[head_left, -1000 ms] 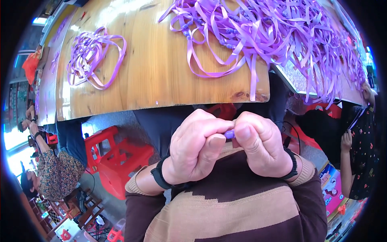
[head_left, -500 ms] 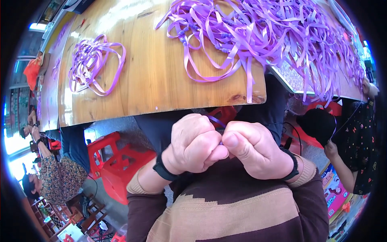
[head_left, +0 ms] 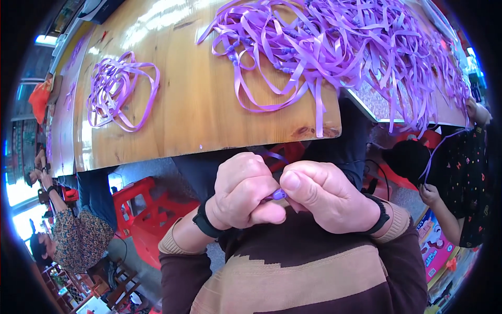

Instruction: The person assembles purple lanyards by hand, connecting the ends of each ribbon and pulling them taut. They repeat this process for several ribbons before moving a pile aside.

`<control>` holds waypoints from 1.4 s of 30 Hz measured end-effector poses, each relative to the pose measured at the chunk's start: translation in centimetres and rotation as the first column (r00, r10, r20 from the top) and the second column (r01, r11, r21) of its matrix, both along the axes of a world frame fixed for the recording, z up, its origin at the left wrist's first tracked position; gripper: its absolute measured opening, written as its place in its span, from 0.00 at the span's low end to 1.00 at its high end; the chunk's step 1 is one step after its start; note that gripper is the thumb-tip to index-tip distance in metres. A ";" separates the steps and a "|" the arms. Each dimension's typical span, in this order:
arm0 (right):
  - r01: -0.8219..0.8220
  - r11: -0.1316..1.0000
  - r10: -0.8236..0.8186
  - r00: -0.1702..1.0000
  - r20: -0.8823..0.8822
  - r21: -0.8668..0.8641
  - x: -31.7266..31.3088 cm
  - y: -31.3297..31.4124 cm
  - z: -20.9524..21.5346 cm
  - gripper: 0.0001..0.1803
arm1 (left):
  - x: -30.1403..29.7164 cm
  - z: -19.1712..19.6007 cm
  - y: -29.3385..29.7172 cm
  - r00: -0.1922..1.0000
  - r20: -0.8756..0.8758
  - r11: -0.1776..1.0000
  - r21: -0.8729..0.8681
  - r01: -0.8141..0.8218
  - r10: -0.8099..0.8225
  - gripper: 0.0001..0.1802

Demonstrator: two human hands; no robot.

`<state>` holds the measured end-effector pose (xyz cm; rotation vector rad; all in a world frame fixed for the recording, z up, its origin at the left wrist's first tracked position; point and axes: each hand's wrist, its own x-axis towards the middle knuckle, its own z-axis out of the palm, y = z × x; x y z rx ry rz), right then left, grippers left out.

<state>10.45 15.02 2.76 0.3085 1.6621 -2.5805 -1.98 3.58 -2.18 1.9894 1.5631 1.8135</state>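
In front of my body, just off the table's near edge, my left hand (head_left: 244, 189) is closed with its fingers curled. A small purple plastic fitting (head_left: 278, 194) shows between its thumb and forefinger. My right hand (head_left: 330, 198) presses its thumb against its bent fingers right beside that fitting. A stretch of purple ribbon (head_left: 275, 156) shows behind the gap between the hands. The two seem to belong to one lanyard, mostly hidden by my fingers. Both wrists wear dark bands.
A large heap of purple ribbon lanyards (head_left: 361, 44) covers the right part of the wooden table (head_left: 183, 104). A smaller bundle (head_left: 117, 91) lies at the left. Red stools (head_left: 138, 214) stand below. People work on both sides; the right person holds a ribbon (head_left: 434, 157).
My hands have come slightly apart, the left one shifting a little left. The purple fitting, barely visible before, now shows between them.
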 end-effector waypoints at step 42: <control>0.205 0.820 -0.156 0.978 -0.135 0.534 -0.6 0.0 -0.6 0.17 | -0.1 1.5 -0.2 0.989 0.143 0.974 -0.215 0.066 -0.036 0.11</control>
